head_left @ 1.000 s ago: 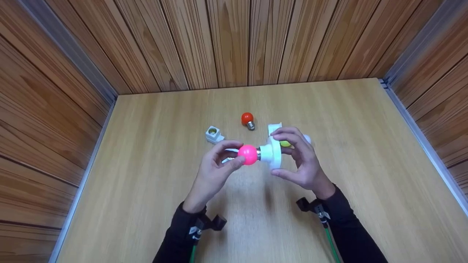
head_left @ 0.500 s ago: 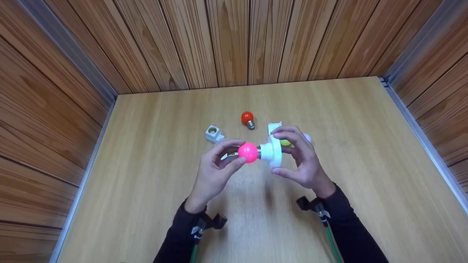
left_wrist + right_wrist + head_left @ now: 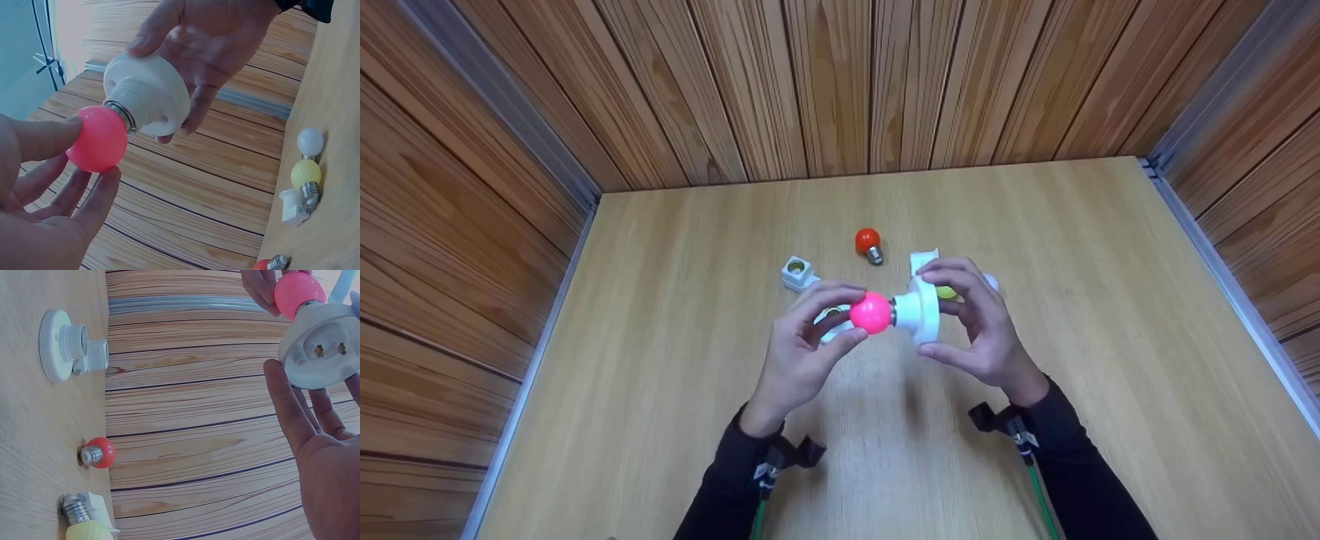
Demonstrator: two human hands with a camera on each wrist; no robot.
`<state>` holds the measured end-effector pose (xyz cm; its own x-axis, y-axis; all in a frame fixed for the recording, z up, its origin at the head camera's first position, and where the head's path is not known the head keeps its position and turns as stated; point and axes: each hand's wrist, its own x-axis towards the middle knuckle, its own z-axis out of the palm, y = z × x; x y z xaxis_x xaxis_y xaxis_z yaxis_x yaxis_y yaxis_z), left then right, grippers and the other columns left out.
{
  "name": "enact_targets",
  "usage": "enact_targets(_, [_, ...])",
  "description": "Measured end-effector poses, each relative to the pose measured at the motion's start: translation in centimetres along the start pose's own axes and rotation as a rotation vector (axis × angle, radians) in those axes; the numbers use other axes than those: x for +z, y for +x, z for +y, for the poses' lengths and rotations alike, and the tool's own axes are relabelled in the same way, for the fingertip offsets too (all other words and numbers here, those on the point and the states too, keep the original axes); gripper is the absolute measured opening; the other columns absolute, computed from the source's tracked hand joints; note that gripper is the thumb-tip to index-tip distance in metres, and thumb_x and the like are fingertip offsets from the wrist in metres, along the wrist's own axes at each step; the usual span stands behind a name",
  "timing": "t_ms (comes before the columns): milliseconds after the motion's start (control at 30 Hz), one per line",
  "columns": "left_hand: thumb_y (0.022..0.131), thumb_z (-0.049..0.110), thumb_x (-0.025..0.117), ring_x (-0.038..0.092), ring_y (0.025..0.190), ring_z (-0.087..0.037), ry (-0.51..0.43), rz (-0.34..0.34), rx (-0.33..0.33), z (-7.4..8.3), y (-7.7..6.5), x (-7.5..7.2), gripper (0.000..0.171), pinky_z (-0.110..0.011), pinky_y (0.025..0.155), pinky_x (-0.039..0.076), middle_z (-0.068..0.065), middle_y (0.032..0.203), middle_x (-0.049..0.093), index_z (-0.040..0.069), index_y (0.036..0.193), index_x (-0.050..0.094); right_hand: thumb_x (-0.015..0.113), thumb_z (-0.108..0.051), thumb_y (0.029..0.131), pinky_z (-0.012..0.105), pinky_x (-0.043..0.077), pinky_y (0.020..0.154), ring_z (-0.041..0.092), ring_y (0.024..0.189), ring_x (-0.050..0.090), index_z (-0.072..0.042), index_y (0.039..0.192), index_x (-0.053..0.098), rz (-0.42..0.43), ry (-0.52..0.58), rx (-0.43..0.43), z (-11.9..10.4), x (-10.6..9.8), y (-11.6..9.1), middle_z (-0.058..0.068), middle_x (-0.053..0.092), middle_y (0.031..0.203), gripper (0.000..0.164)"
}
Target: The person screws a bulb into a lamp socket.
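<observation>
My left hand [image 3: 799, 356] pinches a pink round light bulb [image 3: 869, 313] between thumb and fingertips. The metal screw base of that bulb sits partly inside the neck of a white round lamp holder [image 3: 919, 311], with some thread showing in the left wrist view. My right hand [image 3: 982, 330] grips the holder by its wide rim. Bulb and holder lie sideways in the air above the table. From the right wrist view, the holder's hollow back [image 3: 326, 354] shows two brass-coloured contacts.
Beneath my left hand rests another white round lamp holder [image 3: 50, 349]. A white square socket [image 3: 796, 274] and a red bulb [image 3: 867, 241] lie farther back. Yellow [image 3: 306, 174] and white [image 3: 310, 140] bulbs lie by a white fitting [image 3: 292, 208], partly behind my right hand.
My left thumb and fingers have shifted slightly on the pink bulb, and more of the holder beneath that hand shows. My right hand stays almost still.
</observation>
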<state>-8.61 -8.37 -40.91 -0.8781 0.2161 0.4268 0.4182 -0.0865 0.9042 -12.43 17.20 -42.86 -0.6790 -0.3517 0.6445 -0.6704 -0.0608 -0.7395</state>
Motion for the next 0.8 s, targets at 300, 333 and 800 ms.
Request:
enact_targets(300, [0.095, 0.001, 0.076, 0.066, 0.127, -0.022, 0.039, -0.008, 0.036, -0.25, -0.09, 0.03, 0.039, -0.035, 0.113, 0.057, -0.018, 0.137, 0.064, -0.002, 0.133, 0.067, 0.082, 0.014, 0.068, 0.03, 0.065, 0.099, 0.02, 0.134, 0.059, 0.014, 0.137, 0.051, -0.005, -0.008, 0.027, -0.12, 0.06, -0.01, 0.002, 0.054, 0.145, 0.075])
enact_targets(333, [0.095, 0.002, 0.076, 0.065, 0.128, -0.022, 0.044, -0.009, 0.037, -0.29, -0.12, 0.03, 0.039, -0.035, 0.113, 0.057, -0.018, 0.137, 0.063, -0.002, 0.133, 0.068, 0.082, 0.014, 0.068, 0.03, 0.065, 0.099, 0.02, 0.133, 0.059, 0.014, 0.137, 0.051, -0.005, -0.009, 0.032, -0.11, 0.09, -0.04, 0.002, 0.054, 0.145, 0.075])
enact_targets(800, [0.093, 0.001, 0.077, 0.064, 0.127, -0.02, 0.072, 0.011, 0.028, -0.43, -0.02, 0.12, 0.042, -0.035, 0.11, 0.059, -0.019, 0.137, 0.064, -0.001, 0.134, 0.067, 0.085, 0.007, 0.072, 0.03, 0.065, 0.099, 0.025, 0.131, 0.059, 0.013, 0.137, 0.052, 0.0, -0.02, 0.029, -0.1, 0.02, -0.01, 0.003, 0.055, 0.144, 0.074])
